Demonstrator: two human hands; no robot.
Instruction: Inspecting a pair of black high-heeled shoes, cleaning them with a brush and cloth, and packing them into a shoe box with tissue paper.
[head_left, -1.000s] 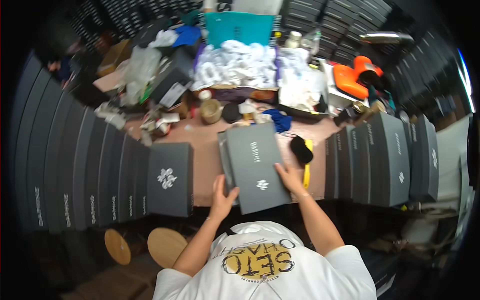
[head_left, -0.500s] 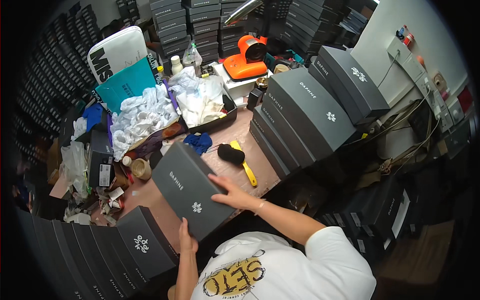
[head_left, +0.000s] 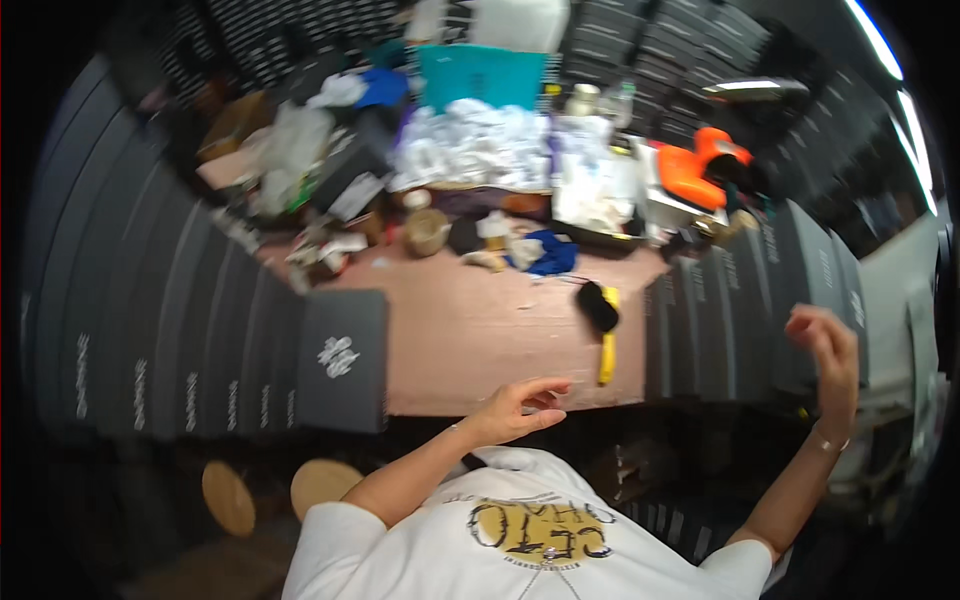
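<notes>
Both my hands are empty. My left hand [head_left: 522, 410] hovers in front of the table's near edge, its fingers loosely bent and apart. My right hand [head_left: 828, 350] is raised beside the right-hand stack of dark grey shoe boxes [head_left: 735, 310], slightly blurred, fingers apart and bent. Whether it touches a box I cannot tell. On the left stands another stack of grey shoe boxes [head_left: 210, 330]; the topmost shoe box [head_left: 345, 365] shows a white flower mark. Near the right stack lies a black-headed brush with a yellow handle [head_left: 606, 350].
The pink tabletop [head_left: 480, 340] spans between the stacks. Along its back are crumpled white paper [head_left: 470, 145], a second tray of white paper [head_left: 595, 185], a blue cloth [head_left: 553, 253], a jar [head_left: 427, 232] and an orange device [head_left: 695, 175]. Two round wooden stool seats [head_left: 320, 487] show below.
The shoe box that both hands held is out of them; where it lies is unclear. My right hand has swung right to the stack, and the view has turned.
</notes>
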